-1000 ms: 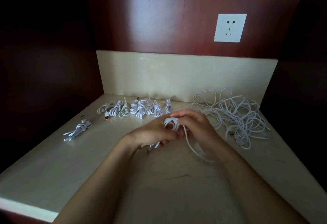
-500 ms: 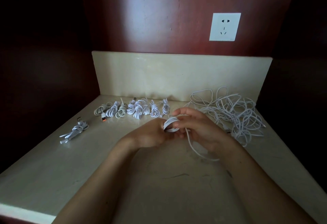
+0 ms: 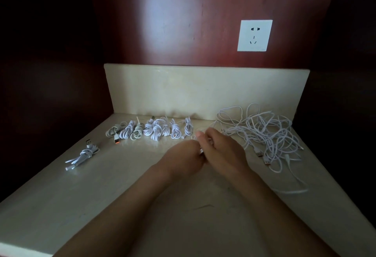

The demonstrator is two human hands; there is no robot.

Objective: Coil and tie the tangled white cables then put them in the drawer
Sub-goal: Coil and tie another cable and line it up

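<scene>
Change: pressed closer together than half a second ago, covering most of the coil that showed between the hands then.
Fingers [image 3: 211,135]: curled on both hands, closed around one white coil; exact pinch hidden.
Held cable [image 3: 201,151]: seen only as a sliver in the seam between the two hands, over the middle of the countertop.
Left hand [image 3: 183,156]: back up, touching the right hand.
Right hand [image 3: 225,151]: thumb tip raised at the top of the seam.
Loose strand [image 3: 295,191]: on the countertop right of the right forearm, blurred; link to the held cable not clear.
Tangled pile [image 3: 264,134]: just right of the hands, near the backsplash, plugs at its near edge.
Tied bundles [image 3: 158,131]: in a row along the backsplash, left of the hands.
Single bundle [image 3: 83,155]: apart from the row, toward the left edge.
Countertop [image 3: 101,206]: pale stone.
Backsplash [image 3: 203,90]: same pale stone, upright behind the row.
Socket [image 3: 254,35]: white, on the red-brown panel above.
</scene>
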